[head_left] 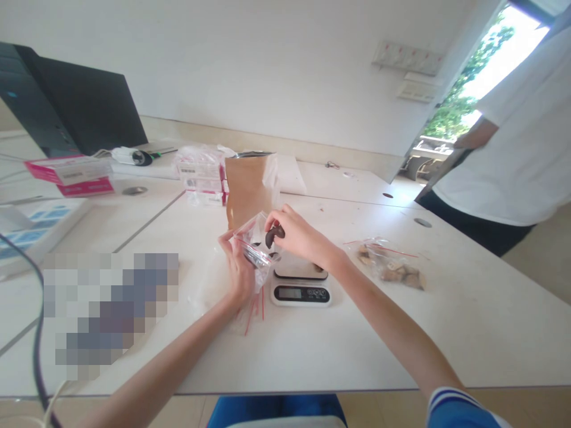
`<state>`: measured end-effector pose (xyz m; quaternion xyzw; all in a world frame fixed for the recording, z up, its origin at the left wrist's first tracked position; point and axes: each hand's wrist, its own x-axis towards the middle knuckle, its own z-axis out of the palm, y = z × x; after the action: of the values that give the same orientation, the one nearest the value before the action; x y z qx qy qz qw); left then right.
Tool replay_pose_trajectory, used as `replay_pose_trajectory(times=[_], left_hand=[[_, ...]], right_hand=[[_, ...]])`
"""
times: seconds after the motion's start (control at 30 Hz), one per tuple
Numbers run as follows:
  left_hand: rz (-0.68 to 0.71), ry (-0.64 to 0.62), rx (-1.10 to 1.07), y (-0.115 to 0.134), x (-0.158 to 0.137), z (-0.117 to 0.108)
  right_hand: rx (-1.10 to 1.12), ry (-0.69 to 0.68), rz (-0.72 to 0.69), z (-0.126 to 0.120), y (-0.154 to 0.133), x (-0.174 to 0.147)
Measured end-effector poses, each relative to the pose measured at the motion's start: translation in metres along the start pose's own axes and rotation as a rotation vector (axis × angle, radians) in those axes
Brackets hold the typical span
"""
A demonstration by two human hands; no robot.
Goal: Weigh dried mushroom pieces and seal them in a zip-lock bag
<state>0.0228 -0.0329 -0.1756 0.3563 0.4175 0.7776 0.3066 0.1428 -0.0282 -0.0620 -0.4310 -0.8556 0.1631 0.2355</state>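
My left hand (pixel 239 273) is closed around the side of a small clear zip bag (pixel 259 261), its mouth tilted up and to the right. Pinched in the fingers of my right hand (pixel 298 233) is a dark brown curved piece (pixel 273 236), held right at the bag's opening; what it is exactly does not show. Just below my right hand sits a small digital kitchen scale (pixel 301 293), its platform partly covered, with a brown bit at its right edge. Behind both hands stands a brown kraft paper pouch (pixel 247 187), open at the top.
Flat clear bags with red zip strips (pixel 252 315) lie left of the scale. A zip bag of tan pieces (pixel 395 270) rests to the right. Pink-and-white boxes (pixel 200 175), a black computer case (pixel 89 107) and a cable (pixel 38 333) are leftward. A person in white (pixel 513 137) stands at right.
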Motion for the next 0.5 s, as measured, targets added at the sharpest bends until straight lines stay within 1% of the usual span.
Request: replay_pose_trajectory(times=[0.07, 0.1, 0.17, 0.23, 0.33, 0.4, 0.43, 0.5], left_hand=[[-0.004, -0.007, -0.025, 0.000, 0.000, 0.001], [-0.014, -0.017, -0.051, 0.001, 0.000, 0.002], [-0.042, -0.041, -0.110, 0.005, -0.001, 0.003], [-0.058, -0.043, -0.132, 0.007, -0.001, 0.004], [-0.057, 0.016, -0.088, 0.008, 0.002, 0.004], [-0.059, 0.069, -0.047, 0.006, 0.005, 0.004], [-0.062, 0.089, -0.031, 0.005, 0.007, 0.004], [-0.102, 0.123, -0.018, 0.004, 0.011, 0.002]], right_hand=[[-0.112, -0.058, -0.016, -0.001, -0.008, 0.005], [-0.168, -0.064, -0.029, 0.000, -0.012, 0.009], [-0.270, -0.050, -0.045, 0.003, -0.019, 0.015], [-0.317, -0.041, -0.064, 0.004, -0.022, 0.020], [-0.235, -0.019, -0.129, -0.004, -0.015, 0.018], [-0.136, 0.047, -0.150, -0.015, -0.004, 0.011], [-0.093, 0.099, -0.136, -0.021, 0.003, 0.006], [-0.028, 0.182, -0.057, -0.032, 0.020, -0.008]])
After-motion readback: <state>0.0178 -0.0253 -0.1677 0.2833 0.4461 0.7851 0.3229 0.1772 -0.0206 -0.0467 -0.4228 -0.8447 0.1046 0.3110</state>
